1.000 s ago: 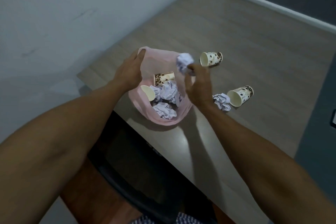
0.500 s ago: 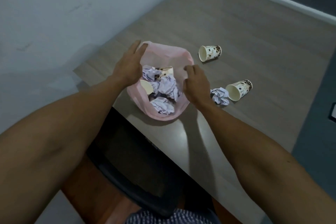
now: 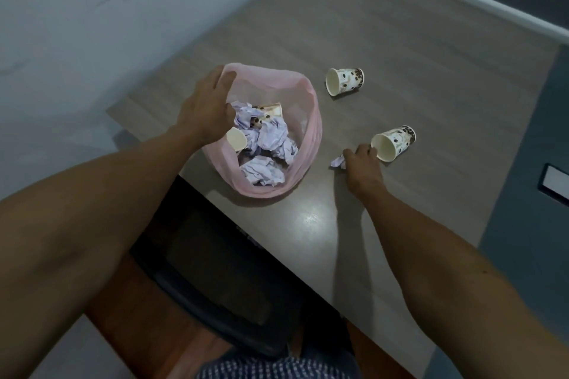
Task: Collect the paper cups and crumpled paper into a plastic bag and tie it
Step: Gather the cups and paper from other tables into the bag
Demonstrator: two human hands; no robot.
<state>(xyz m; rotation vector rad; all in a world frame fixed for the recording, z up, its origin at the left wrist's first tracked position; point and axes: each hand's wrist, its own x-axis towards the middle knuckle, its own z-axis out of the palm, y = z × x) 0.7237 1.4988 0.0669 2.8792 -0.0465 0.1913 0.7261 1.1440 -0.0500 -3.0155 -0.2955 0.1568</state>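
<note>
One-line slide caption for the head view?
Left hand holds pink bag open; right hand grips crumpled paper; two cups remain.

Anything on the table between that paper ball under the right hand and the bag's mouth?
Nothing visible. The right hand is on the crumpled paper, and only bare table lies between it and the pink bag, whose mouth the left hand holds open.

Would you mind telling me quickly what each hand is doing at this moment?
Left hand: grips the rim of the pink bag, holding it open.
Right hand: fingers curled round the crumpled paper on the table.
</note>
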